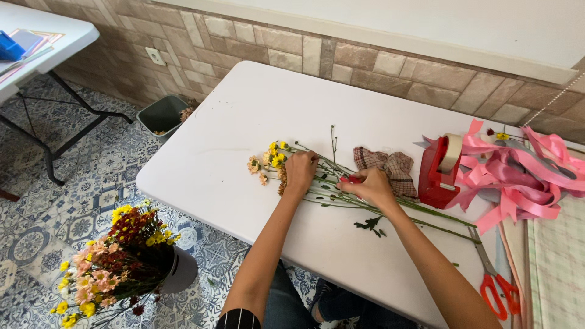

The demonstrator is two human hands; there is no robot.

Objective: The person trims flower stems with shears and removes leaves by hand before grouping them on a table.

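Observation:
A small bunch of yellow and peach flowers (pixel 268 162) lies on the white table (pixel 231 128), its long green stems (pixel 426 214) running to the right. My left hand (pixel 300 172) is closed around the stems just behind the blooms. My right hand (pixel 369 186) rests on the stems further right, fingers curled, with something small and red at its fingertips that I cannot identify. A loose stem (pixel 333 141) lies just behind the bunch. A cut leaf (pixel 369 225) lies in front of my right hand.
A checked cloth (pixel 390 163), a red tape dispenser (pixel 437 169) and pink ribbons (pixel 518 176) lie to the right. Red-handled scissors (pixel 495 277) sit near the front right edge. A bucket of mixed flowers (pixel 122 256) and a grey bin (pixel 161 114) stand on the tiled floor.

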